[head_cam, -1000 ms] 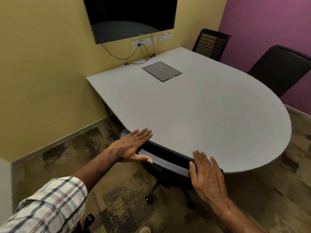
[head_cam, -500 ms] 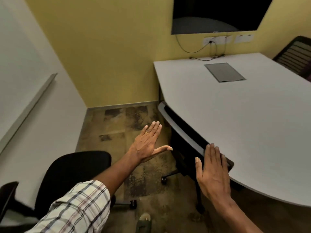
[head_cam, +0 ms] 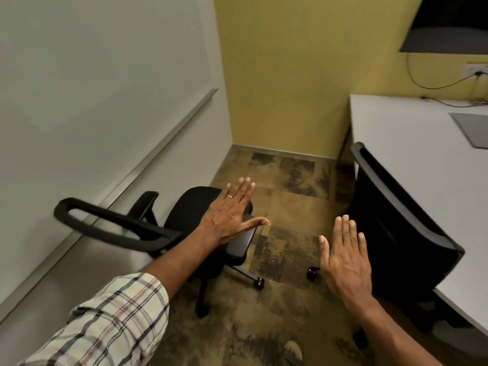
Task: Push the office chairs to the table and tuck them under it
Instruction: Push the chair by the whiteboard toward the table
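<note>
A black office chair [head_cam: 390,215] stands tucked against the left edge of the white table [head_cam: 422,165], its backrest touching the tabletop rim. A second black office chair [head_cam: 184,215] with armrests stands apart by the left wall, its seat facing the table. My left hand [head_cam: 229,212] hovers flat and open above that chair's seat, holding nothing. My right hand [head_cam: 346,257] is spread open in the air between the two chairs, just left of the tucked chair's backrest and touching nothing.
A white wall with a metal rail [head_cam: 148,157] runs along the left, close behind the loose chair. A yellow wall [head_cam: 290,75] closes the far end. Patterned carpet [head_cam: 287,247] lies between the chairs. A grey floor-box cover [head_cam: 472,128] sits in the tabletop.
Both hands have come off the tucked chair's backrest. My view has swung left, bringing the second chair by the wall into sight, and my left hand has moved over its seat.
</note>
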Available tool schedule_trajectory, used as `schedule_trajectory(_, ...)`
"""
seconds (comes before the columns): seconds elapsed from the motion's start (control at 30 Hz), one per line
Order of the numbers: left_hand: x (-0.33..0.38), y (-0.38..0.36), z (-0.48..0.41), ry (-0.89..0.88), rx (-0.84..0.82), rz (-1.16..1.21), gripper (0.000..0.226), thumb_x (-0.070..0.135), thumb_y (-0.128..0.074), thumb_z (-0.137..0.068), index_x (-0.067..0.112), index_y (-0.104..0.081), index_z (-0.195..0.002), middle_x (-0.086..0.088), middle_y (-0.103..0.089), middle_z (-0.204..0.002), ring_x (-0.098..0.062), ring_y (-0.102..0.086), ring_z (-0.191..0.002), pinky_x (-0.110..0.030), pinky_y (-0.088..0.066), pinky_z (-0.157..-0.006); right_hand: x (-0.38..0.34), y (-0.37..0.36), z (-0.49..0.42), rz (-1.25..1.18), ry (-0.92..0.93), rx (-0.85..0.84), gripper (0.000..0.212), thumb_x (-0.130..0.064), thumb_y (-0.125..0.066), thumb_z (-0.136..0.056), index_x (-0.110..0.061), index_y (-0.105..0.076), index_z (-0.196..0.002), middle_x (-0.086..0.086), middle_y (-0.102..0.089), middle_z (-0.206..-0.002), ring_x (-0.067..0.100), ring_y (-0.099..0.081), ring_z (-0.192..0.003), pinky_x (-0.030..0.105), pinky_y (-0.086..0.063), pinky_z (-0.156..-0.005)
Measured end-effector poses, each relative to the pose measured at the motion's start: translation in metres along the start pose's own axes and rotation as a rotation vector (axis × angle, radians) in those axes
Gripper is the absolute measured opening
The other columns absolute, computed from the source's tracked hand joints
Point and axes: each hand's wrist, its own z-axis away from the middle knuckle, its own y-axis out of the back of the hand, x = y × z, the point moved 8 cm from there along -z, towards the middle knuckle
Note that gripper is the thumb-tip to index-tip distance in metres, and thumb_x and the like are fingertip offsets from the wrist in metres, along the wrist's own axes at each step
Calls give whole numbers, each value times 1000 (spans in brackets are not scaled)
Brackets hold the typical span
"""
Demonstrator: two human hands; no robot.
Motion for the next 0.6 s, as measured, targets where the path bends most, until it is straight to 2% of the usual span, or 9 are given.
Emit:
schedule_trajectory(0.1,-34,1,42,76,-6,-8,107,88,-8,-91,13,13,-164,-4,19,-172,-16,20,-158,-43,4,-131,-28,-7,14,-16,31,-42,70,-52,-1,-104,-12,1,-161,5,8,-170,16,13,-156,39,5,-128)
schedule_trajectory(0.27,-90,16,123,202,-10,-68,113,92,7,-83,14,12,-164,-4,18,-172,-16,19,-158,-42,5,-131,-90,-9,49,-57,138,-84,68,-51,-10,-106,-13,2,-161,4,9,-170,14,14,-155,36,10,-127)
schedule_trajectory(0.4,-121,21,210,295,19,-76,113,92,14,-82,15,12,-164,-2,17,-171,-15,19,-158,-41,6,-131,-152,-13,105,-83,272,-120,71,-54,-2,-103,-14,6,-161,2,14,-169,13,18,-154,35,13,-126)
schedule_trajectory(0.6,-179,42,292,466,82,-65,117,93,14,-80,13,5,-164,-6,5,-173,-16,11,-159,-42,0,-131,-240,-8,127,-152,443,-103,69,-54,-4,-105,-14,6,-161,2,13,-169,13,17,-155,37,8,-128)
